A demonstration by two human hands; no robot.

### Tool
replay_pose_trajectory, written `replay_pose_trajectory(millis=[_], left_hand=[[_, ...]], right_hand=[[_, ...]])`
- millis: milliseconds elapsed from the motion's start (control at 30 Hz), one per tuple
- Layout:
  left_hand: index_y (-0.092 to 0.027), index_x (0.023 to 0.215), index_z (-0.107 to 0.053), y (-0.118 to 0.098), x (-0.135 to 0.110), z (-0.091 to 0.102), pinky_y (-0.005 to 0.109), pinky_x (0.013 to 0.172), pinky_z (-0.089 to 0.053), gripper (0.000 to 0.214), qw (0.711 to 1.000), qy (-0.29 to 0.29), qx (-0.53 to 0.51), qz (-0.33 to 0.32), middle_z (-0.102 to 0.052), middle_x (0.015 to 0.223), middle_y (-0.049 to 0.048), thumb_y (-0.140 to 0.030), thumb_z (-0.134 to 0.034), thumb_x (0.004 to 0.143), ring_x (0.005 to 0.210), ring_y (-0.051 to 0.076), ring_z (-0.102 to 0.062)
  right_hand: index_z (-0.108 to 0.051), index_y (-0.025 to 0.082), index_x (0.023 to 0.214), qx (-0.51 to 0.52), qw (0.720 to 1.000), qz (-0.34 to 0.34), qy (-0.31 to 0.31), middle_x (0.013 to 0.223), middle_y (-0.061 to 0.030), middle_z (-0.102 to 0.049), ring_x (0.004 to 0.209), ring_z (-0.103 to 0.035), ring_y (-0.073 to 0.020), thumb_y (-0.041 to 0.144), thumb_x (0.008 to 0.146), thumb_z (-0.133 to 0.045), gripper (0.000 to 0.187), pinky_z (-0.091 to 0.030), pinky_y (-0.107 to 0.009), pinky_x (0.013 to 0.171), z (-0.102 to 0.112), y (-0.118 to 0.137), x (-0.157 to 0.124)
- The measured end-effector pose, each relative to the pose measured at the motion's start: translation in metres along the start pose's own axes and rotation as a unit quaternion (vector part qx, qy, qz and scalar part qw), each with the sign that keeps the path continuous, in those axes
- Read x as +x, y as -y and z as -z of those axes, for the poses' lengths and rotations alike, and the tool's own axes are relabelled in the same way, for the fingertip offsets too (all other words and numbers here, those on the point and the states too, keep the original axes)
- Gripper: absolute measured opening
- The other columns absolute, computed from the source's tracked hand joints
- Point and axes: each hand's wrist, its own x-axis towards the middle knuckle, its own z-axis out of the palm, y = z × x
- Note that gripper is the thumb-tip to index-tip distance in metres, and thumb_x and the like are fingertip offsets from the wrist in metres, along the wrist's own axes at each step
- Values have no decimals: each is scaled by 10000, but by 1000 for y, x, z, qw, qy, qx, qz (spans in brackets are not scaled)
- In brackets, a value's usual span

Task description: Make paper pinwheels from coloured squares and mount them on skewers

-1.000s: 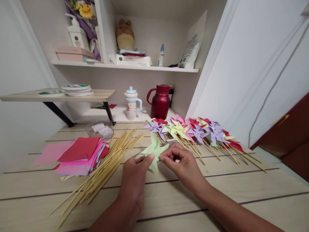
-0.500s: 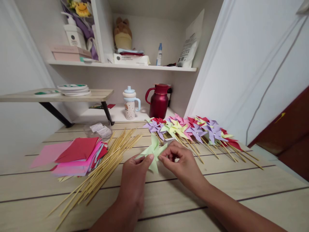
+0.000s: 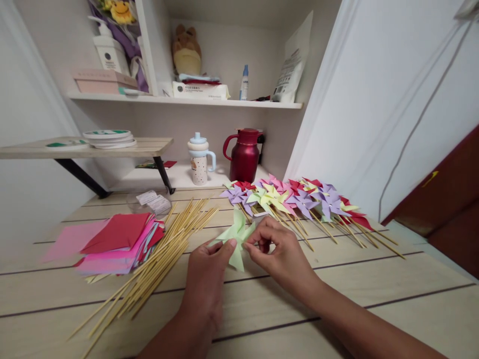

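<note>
A light green paper pinwheel (image 3: 236, 232) is between my hands, a little above the table. My left hand (image 3: 209, 264) grips it from the left, thumb pressed on the front near its middle. My right hand (image 3: 275, 244) is closed in a pinch at the pinwheel's right side, its fingertips against or just beside the paper. Whatever sits between those fingertips is too small to make out. Left of my left hand lies a loose bundle of thin wooden sticks (image 3: 164, 259). Beyond my right hand, several coloured pinwheels on sticks (image 3: 303, 202) lie in a row.
Coloured paper squares (image 3: 116, 234) are stacked at left, with a clear container with labels (image 3: 151, 202) behind. A small raised shelf (image 3: 149, 145) carries white discs (image 3: 110, 139). At the back stand a speckled cup (image 3: 199, 167) and a red jug (image 3: 245, 157).
The view has shifted slightly. Both hands keep nearly the same hold on the green pinwheel, which is tilted a little differently.
</note>
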Motion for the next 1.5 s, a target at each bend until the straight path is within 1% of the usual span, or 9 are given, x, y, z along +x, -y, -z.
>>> replay_pose_trajectory(millis=[100,367,500,600,700,800,967,1233,1500], left_hand=[[-131,714,-745,-3,-1,-1,223,542,-416,202,1000,0,4,7,-629,527,-9,-311,-784,632,516,117,-536],[-155,625,-716,-8,-3,-5,231,543,-410,135,1000,3,4,8,-627,528,-22,-282,-761,629,507,121,-532],[-166,499,-650,-6,-2,-3,224,532,-395,215,1000,-6,11,-3,-577,471,-37,-289,-774,623,489,112,-512],[-149,614,-715,-3,0,-1,236,574,-418,184,1000,2,14,-5,-651,561,-3,-321,-771,646,544,129,-555],[-135,736,-757,-1,1,0,248,609,-436,219,1000,18,17,-2,-695,628,30,-346,-757,676,585,146,-584],[-143,754,-767,-2,0,0,252,640,-452,216,1000,16,11,-2,-713,661,38,-345,-761,678,614,155,-605],[-156,745,-769,-5,-2,0,260,676,-474,191,1000,4,-11,-9,-720,667,31,-330,-772,667,622,157,-623],[-149,643,-747,-4,-2,0,241,566,-437,194,1000,-9,4,-1,-696,595,26,-332,-804,613,531,134,-575],[-163,744,-783,-3,-2,0,273,634,-483,178,1000,-3,7,-1,-719,615,27,-302,-776,633,592,176,-643]], right_hand=[[-639,175,634,-2,1000,0,3,697,-3,-515,588,-503,-130,86,748,-632,145,-400,-258,523,0,-1,0],[-647,188,641,-9,1000,2,1,681,0,-527,615,-514,-138,97,760,-645,150,-384,-253,525,0,-2,0],[-656,190,670,-11,1000,-15,20,687,5,-516,634,-500,-142,131,786,-658,131,-386,-255,545,0,-7,2],[-683,194,705,6,999,-31,38,712,-4,-552,665,-517,-153,192,810,-677,105,-406,-269,581,-1,-14,3],[-712,201,728,35,998,-47,28,742,-19,-594,700,-546,-170,255,814,-692,104,-422,-287,609,-3,-19,3],[-721,210,735,63,996,-59,19,741,-17,-597,716,-546,-176,292,814,-700,116,-422,-295,625,-5,-20,3],[-698,214,750,97,994,-51,25,715,7,-531,666,-501,-155,309,840,-667,135,-403,-285,611,-3,-20,2],[-642,193,673,8,999,-21,26,702,-7,-556,671,-523,-160,210,835,-652,164,-395,-278,586,1,-10,3],[-667,193,680,-7,1000,-1,22,695,-9,-560,651,-530,-153,162,809,-660,133,-399,-262,546,2,-6,1]])
